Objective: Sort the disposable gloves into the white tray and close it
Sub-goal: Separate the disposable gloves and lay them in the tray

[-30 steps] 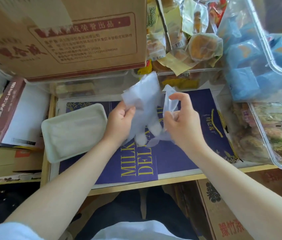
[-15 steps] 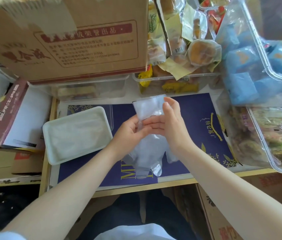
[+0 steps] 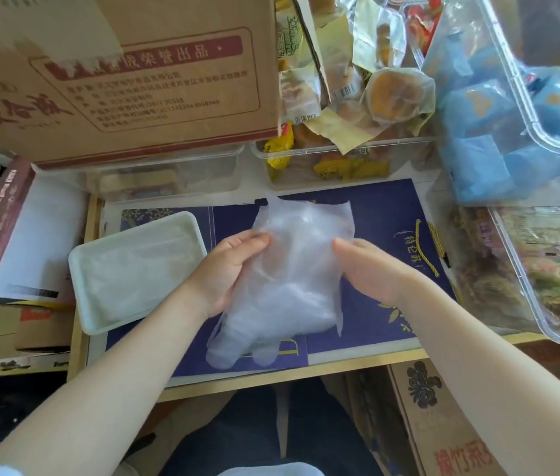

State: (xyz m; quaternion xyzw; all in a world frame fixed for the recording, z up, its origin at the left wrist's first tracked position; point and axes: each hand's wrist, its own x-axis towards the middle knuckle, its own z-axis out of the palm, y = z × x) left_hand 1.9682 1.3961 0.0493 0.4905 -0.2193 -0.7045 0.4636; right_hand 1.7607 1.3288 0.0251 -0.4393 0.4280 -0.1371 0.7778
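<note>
While lying flat just right of the tray, the gloves are being gripped at one edge by the left hand; the right hand, fingers straight, is apparently pressing the other.

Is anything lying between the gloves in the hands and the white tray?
Nothing visible does. The gloves sit right of the white tray, with only the left hand between; the tray is open on top.
</note>
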